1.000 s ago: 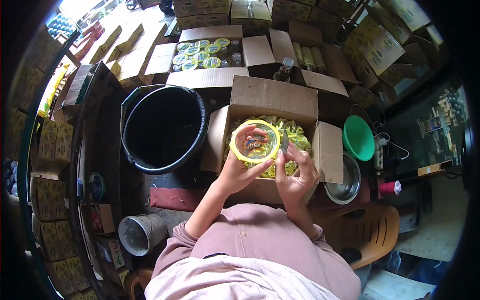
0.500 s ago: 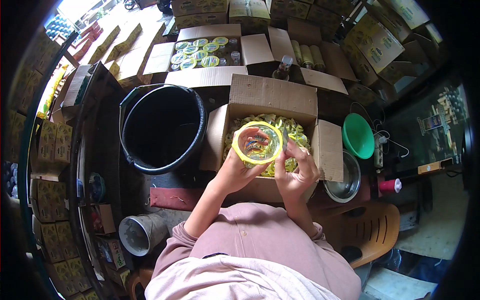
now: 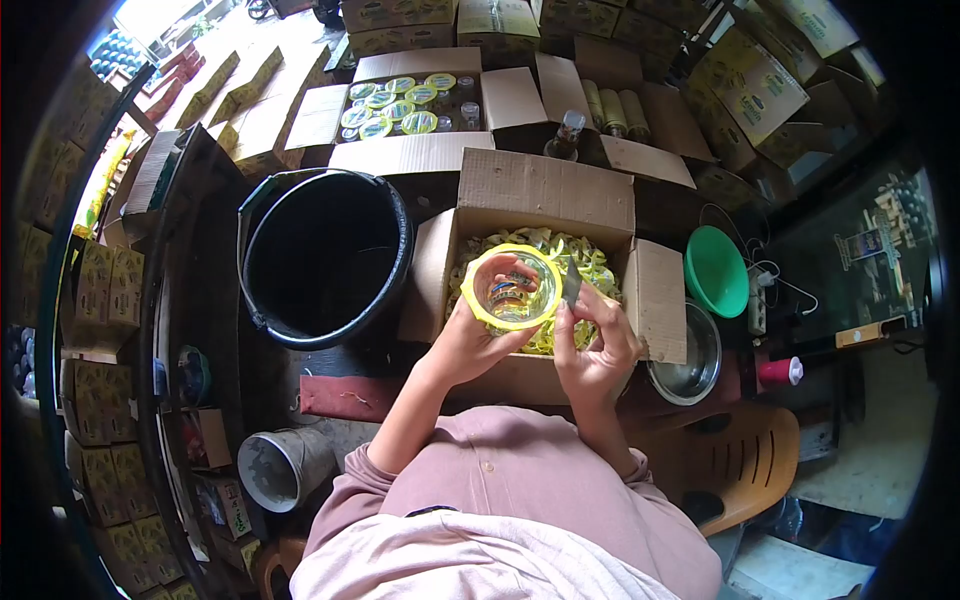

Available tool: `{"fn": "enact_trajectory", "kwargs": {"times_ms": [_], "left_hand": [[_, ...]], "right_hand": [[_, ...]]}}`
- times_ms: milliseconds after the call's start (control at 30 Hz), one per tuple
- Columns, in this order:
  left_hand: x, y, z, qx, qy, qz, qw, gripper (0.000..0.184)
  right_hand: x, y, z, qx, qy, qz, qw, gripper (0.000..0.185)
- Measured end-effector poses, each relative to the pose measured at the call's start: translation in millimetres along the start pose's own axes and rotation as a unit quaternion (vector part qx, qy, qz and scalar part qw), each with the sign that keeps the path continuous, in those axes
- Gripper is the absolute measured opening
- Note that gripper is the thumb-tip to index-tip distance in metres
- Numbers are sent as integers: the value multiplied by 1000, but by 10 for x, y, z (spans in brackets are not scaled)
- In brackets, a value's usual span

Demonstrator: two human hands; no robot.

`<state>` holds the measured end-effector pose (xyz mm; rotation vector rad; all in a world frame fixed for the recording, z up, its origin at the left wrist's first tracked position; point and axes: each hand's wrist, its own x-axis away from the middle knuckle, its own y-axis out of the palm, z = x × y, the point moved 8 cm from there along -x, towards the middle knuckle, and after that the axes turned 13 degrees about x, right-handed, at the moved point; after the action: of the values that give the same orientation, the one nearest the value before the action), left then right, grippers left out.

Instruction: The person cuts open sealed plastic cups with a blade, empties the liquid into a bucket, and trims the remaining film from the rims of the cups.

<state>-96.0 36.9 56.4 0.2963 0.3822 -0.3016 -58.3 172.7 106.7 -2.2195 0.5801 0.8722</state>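
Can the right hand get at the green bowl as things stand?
Probably yes: nothing covers the green bowl, but an open cardboard flap lies between, and the right hand is pinching a dark blade.

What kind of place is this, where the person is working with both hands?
Probably a small packing workshop: there is an open cardboard box of yellow plastic scraps, an open cardboard box holding round yellow-rimmed containers, and stacked printed cardboard cartons.
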Motion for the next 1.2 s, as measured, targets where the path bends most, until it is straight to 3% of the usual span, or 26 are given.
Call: {"fn": "enact_trajectory", "kwargs": {"times_ms": [233,767,1100,1200], "left_hand": [[40,40,-30,-32,-20,-29,999,67],[62,103,-18,-54,-23,-65,996,66],[38,73,-60,36,-34,-87,995,66],[30,67,-36,49,-29,-51,997,66]], "right_hand": [[-29,-11,-62,51,-34,4,998,35],[-51,-14,1,30,-23,-8,999,38],[-64,-5,31,4,-20,-21,1000,38],[-40,-13,6,-1,-24,-8,1000,35]]}}
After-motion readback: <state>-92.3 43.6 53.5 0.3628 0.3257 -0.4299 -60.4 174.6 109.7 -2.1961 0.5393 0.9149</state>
